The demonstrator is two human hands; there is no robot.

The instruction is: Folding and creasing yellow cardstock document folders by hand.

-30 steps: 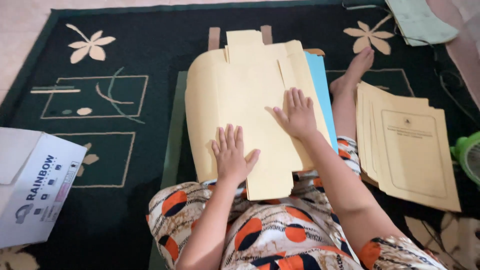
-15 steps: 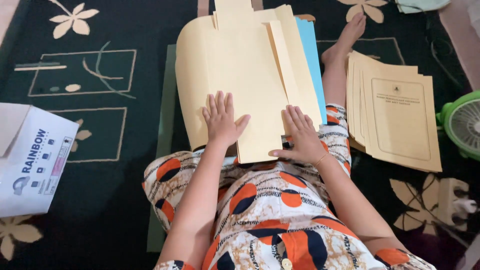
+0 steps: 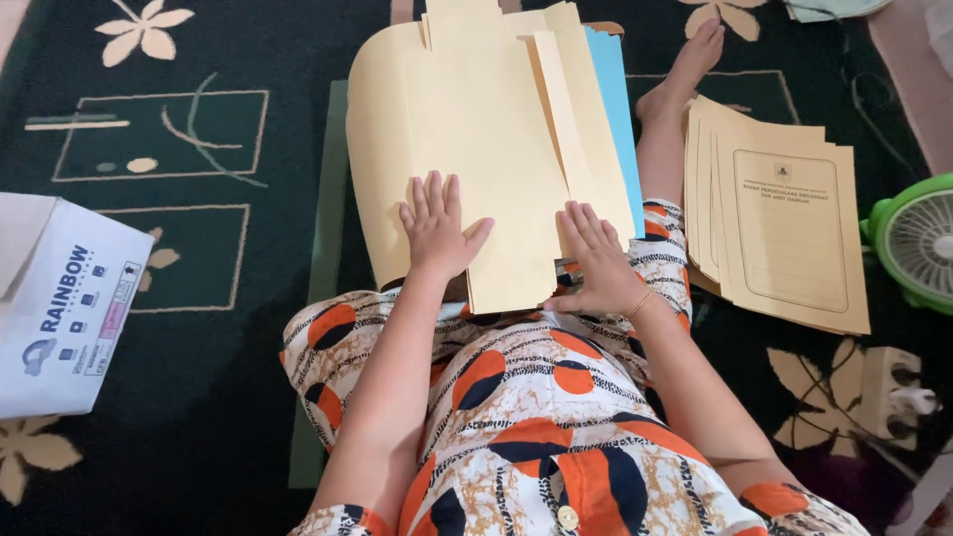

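Both hands lie flat, fingers spread and pinching nothing, pressing down on a large cream-yellow cut sheet of manila card (image 3: 467,149) that rests across the person's lap and reaches out over the floor. The left hand (image 3: 437,230) sits near the sheet's lower middle, palm down, thumb splayed to the side. The right hand (image 3: 596,260) presses at the lower right corner, just beside a long narrow flap (image 3: 561,104) that is already turned over onto the sheet's face.

By the look of it the folding is partway: the side flap is creased inward and a tabbed piece at the far end overlaps the main panel, but the left edge is still a plain rounded margin and the near edge under the palms is not yet folded up. A light blue sheet (image 3: 613,109) shows as a strip under the card's right edge.

To the right, just beside the person's outstretched leg (image 3: 667,129), lies a stack of finished cream folders with a printed frame on the cover (image 3: 784,223), which suggests several are done. Beyond them is a green round fan (image 3: 918,238), and nearer the camera a white power strip (image 3: 888,389). On the left sits a white cardboard box (image 3: 65,308). Everything rests on a dark green carpet with pale flower patterns (image 3: 189,278).
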